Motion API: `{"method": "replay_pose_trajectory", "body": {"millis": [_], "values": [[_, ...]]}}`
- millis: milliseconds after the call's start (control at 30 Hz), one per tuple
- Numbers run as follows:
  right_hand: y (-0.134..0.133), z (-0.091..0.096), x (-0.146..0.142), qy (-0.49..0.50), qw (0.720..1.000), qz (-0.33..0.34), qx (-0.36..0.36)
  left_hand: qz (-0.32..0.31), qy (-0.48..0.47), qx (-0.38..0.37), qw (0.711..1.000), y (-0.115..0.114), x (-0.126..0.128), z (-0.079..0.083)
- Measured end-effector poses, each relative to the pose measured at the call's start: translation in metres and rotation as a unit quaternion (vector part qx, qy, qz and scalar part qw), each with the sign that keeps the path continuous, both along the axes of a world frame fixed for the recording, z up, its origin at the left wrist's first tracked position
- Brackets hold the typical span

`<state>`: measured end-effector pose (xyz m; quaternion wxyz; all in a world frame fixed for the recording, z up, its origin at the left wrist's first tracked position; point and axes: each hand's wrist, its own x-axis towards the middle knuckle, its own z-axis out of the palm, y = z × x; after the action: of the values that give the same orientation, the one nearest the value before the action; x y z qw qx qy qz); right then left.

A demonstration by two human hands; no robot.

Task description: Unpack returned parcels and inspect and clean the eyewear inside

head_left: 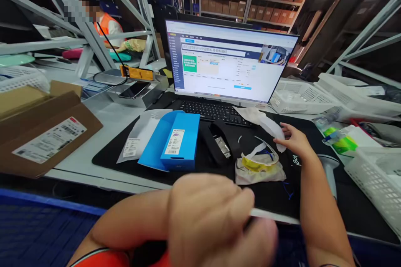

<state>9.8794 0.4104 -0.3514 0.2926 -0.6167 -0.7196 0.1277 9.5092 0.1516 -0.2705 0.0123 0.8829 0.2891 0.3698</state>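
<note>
My left hand (216, 221) is close to the camera and blurred, with its fingers curled into a fist. Whatever it may hold is hidden. My right hand (294, 139) reaches over the mat, fingers apart, its thumb against a crumpled white wrapping sheet (269, 127). Below that sheet, glasses with yellow lenses (258, 163) rest on a pale drawstring pouch (260, 177). To their left sits an open black case (216, 139) with a labelled packet in it. An opened blue box (184, 142) lies beside a white plastic bag (138, 137).
Behind the mat stand a keyboard (213, 110) and a lit monitor (225, 66). A brown carton (46, 133) is at left, near a phone (134, 90). White baskets (376, 179) and a handheld scanner (329, 171) are at right. A person in an orange vest (109, 27) is beyond.
</note>
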Motion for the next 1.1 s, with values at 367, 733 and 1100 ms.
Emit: {"method": "replay_pose_trajectory", "body": {"millis": [367,733,1100], "values": [[-0.037,0.008,-0.014,0.042,0.998,0.042,0.021,0.119,0.113,-0.116,0.98,0.119,0.044,-0.03],[-0.023,-0.013,0.008,-0.151,0.983,-0.023,-0.106,0.128,0.202,-0.023,0.971,0.122,0.132,-0.085],[-0.063,0.023,-0.025,-0.062,0.99,0.102,0.073,0.195,0.159,0.017,0.968,0.133,0.146,-0.109]]}}
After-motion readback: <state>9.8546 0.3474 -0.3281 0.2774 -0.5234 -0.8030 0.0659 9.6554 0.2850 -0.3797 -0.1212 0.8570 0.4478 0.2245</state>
